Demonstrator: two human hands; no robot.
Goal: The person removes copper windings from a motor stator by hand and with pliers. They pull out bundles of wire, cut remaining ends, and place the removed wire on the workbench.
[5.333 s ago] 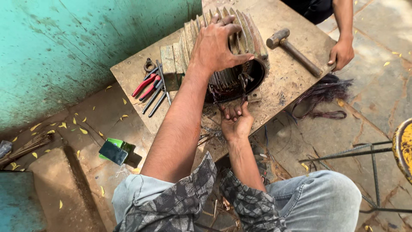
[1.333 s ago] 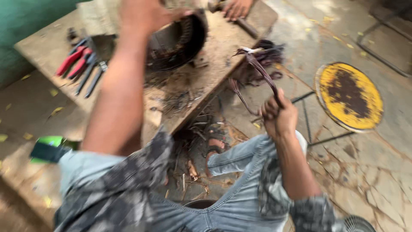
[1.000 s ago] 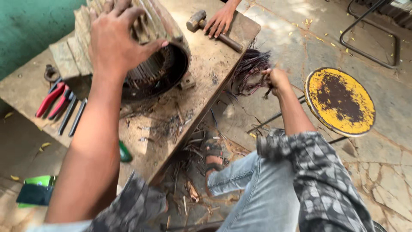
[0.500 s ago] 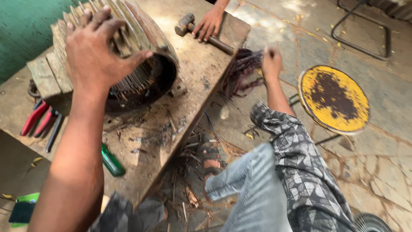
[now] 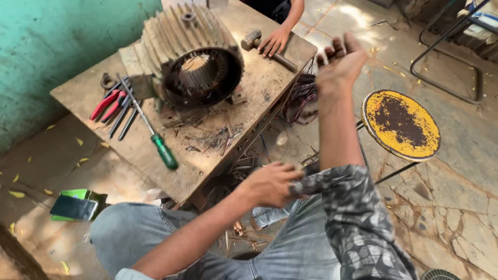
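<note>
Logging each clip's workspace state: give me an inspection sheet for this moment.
Surface: worn wooden table, dusty, with wire scraps.
Job's things: finned motor stator housing on its side, bore facing the camera.
Clutter: green-handled screwdriver, red-handled pliers, hammer under another person's hand.
Grippers: left hand empty, at the right sleeve; right hand raised, open, empty.
Cables: pulled copper winding wire hanging off the table edge.
Surroundings: teal wall, yellow rusty stool, stone floor.

One head-worn camera looks steeply down, close over the workbench (image 5: 207,155).
</note>
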